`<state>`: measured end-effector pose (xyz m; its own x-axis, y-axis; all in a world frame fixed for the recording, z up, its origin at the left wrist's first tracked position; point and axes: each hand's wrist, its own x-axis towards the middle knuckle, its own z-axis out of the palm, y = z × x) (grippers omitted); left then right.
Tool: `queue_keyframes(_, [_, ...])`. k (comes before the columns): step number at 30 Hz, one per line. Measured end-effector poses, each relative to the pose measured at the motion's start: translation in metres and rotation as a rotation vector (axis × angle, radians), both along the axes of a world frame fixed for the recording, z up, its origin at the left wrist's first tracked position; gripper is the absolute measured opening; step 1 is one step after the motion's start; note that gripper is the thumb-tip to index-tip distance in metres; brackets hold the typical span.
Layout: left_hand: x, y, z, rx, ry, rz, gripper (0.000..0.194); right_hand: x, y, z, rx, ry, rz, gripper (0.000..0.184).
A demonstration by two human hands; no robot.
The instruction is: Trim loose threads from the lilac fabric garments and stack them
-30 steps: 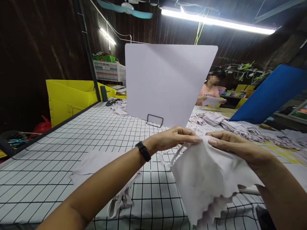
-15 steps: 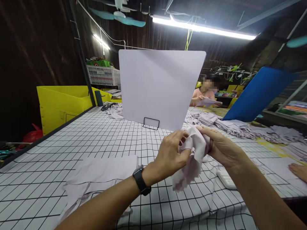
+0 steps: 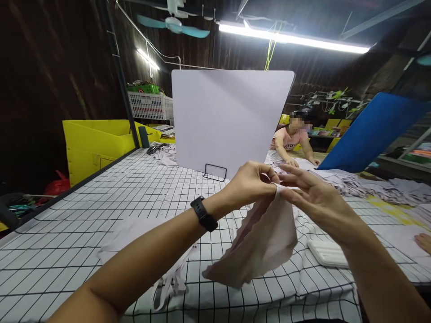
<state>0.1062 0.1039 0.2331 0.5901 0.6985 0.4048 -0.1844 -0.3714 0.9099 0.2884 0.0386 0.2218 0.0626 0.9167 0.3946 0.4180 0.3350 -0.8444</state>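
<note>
Above the front of the table, a pale pinkish-grey piece of cloth [image 3: 269, 242] hangs down, its lower part spread out and a wavy edge along its left side. My left hand [image 3: 254, 181], with a black watch on the wrist, pinches the cloth's top edge. At the same edge, my right hand [image 3: 311, 195] has its thumb against the cloth and its fingers stretched toward my left fingertips. More pale cloth [image 3: 131, 233] lies flat on the table, partly behind my left forearm. Thin pale strips [image 3: 171, 287] lie near the front edge.
A white board [image 3: 229, 116] stands upright beyond my hands, with a black wire stand [image 3: 215, 172] at its base. A white plastic case [image 3: 326, 253] sits by my right forearm. Cloth heaps [image 3: 357, 186], a blue board [image 3: 373, 134], a seated person [image 3: 292, 141] and another person's hand [image 3: 423, 242] are rightward.
The cloth was bunched between my hands and now hangs open. My hands have risen slightly to its top edge. The person across has lowered their hands to the table.
</note>
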Motion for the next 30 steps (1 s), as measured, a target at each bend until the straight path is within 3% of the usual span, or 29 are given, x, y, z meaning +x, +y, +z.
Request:
queue_keyframes(2, [-0.002,0.004,-0.002,-0.105,0.023,-0.025,0.012,-0.004,-0.002,0.007,-0.064,-0.056,0.123,0.067])
queue_keyframes(4, [-0.008,0.005,-0.006,-0.205,0.036,-0.069,0.016,-0.009,-0.004,0.010,-0.091,-0.112,0.144,0.054])
queue_keyframes(9, [-0.028,0.000,-0.031,-0.311,0.009,-0.217,0.038,-0.016,-0.006,0.009,0.047,-0.077,0.008,0.030])
queue_keyframes(11, [-0.035,-0.001,-0.047,-0.277,0.067,-0.234,0.040,-0.016,-0.007,0.010,0.058,0.038,-0.100,0.029])
queue_keyframes(13, [-0.043,0.002,-0.062,-0.183,0.161,-0.218,0.030,-0.013,-0.008,0.015,0.106,0.151,-0.187,0.028])
queue_keyframes(17, [-0.059,0.012,-0.078,0.026,0.303,-0.072,0.010,-0.009,-0.018,0.036,0.192,0.305,-0.318,0.033])
queue_keyframes(23, [-0.075,0.024,-0.066,0.013,0.191,0.170,0.009,-0.001,-0.035,0.059,0.116,0.407,-0.516,0.058])
queue_keyframes(30, [-0.079,0.035,-0.043,-0.125,0.030,0.342,0.006,0.043,-0.031,0.044,0.039,0.456,-0.436,0.067])
